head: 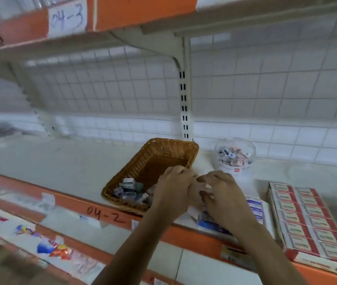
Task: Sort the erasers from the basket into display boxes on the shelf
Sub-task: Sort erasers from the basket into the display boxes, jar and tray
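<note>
A brown wicker basket (159, 159) stands on the white shelf (60, 165) with several small wrapped erasers (131, 191) heaped in its near corner. Just right of it, my left hand (173, 192) and my right hand (223, 198) hover close together, fingers curled, above a blue and white display box (255, 208) that they mostly hide. A small white piece shows between the fingers of my right hand; blur keeps me from telling what it is. A red and white display box (307, 223) filled with rows of erasers lies at the far right.
A clear round plastic tub (235, 157) with mixed small erasers stands behind the hands by the tiled wall. Orange shelf edge (71, 204) carries a handwritten label 04-2. An upper shelf hangs overhead, and a lower shelf at bottom left holds colourful packets (54, 249).
</note>
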`<action>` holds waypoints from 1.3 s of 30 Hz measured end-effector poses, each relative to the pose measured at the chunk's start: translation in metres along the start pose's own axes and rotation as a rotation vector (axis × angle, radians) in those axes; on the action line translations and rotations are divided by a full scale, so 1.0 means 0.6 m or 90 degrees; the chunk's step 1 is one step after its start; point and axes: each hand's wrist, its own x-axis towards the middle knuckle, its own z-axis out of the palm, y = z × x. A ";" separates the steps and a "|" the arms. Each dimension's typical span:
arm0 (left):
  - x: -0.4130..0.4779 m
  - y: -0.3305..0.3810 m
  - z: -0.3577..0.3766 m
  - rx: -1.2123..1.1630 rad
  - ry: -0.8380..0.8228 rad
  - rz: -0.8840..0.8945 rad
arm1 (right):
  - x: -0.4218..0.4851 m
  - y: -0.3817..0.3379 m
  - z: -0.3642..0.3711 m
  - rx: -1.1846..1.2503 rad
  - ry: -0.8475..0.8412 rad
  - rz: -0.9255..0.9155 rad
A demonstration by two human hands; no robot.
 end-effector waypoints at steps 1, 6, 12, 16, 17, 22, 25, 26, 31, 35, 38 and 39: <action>-0.003 -0.023 -0.010 -0.001 0.005 -0.017 | 0.013 -0.011 0.015 -0.009 -0.033 -0.021; -0.008 -0.124 -0.055 0.074 -0.096 -0.079 | 0.059 -0.071 0.054 0.058 -0.070 -0.055; -0.021 -0.182 -0.074 0.183 -0.187 -0.112 | 0.106 -0.114 0.103 0.038 -0.243 -0.089; -0.018 -0.200 -0.068 0.146 -0.163 -0.095 | 0.125 -0.122 0.129 -0.096 -0.324 -0.069; -0.017 -0.204 -0.065 0.126 -0.159 -0.108 | 0.129 -0.124 0.133 -0.131 -0.332 -0.065; -0.012 -0.208 -0.051 0.044 -0.100 -0.132 | 0.133 -0.127 0.139 -0.146 -0.291 -0.003; -0.013 -0.216 -0.044 -0.003 -0.080 -0.092 | 0.128 -0.129 0.133 -0.151 -0.282 -0.005; -0.013 -0.219 -0.042 -0.028 -0.076 -0.083 | 0.126 -0.130 0.132 -0.145 -0.279 0.000; -0.012 -0.206 -0.054 -0.140 -0.034 -0.057 | 0.127 -0.122 0.123 -0.003 -0.153 0.081; -0.002 -0.180 -0.060 -0.182 0.007 -0.042 | 0.112 -0.101 0.104 0.076 -0.068 0.110; 0.011 -0.149 -0.057 -0.228 0.014 -0.025 | 0.094 -0.085 0.089 0.111 -0.013 0.134; 0.016 -0.138 -0.055 -0.237 0.014 -0.018 | 0.088 -0.078 0.083 0.119 0.003 0.141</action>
